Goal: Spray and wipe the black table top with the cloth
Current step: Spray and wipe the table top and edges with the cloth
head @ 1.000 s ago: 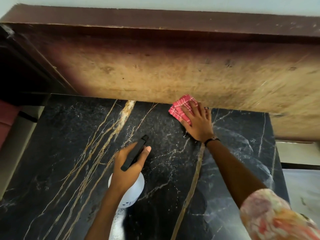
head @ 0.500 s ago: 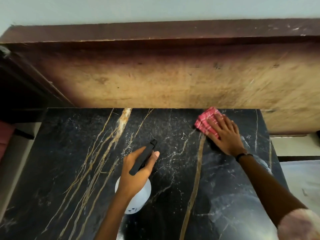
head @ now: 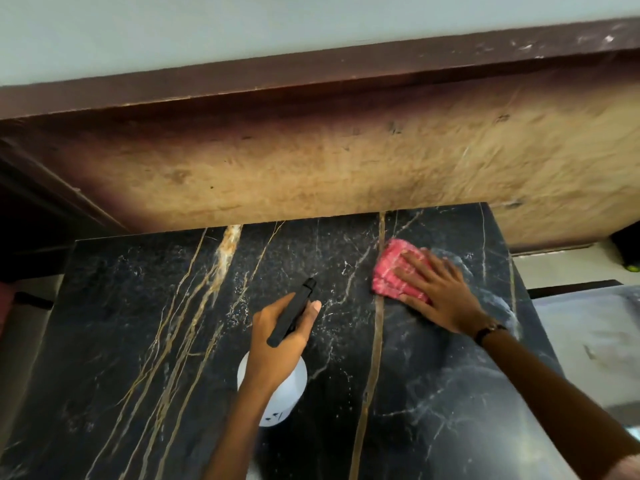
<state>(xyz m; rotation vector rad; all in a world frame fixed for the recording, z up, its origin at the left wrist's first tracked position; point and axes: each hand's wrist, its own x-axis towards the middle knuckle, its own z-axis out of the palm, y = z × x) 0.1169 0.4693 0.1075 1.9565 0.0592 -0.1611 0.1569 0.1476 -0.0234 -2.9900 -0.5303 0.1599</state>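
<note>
Under right hand (head: 441, 296), fingers spread flat: red cloth (head: 391, 275) on black table top (head: 138, 323); left hand (head: 277, 344) fist-wrapped on spray bottle (head: 277, 386).

No legible txt; small dark marks on spray bottle (head: 277, 412) unreadable.

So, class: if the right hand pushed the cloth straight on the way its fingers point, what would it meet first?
The right hand points up-left across the black table top. The way looks free until the wooden panel at the table's far edge, though depth is unclear.
</note>
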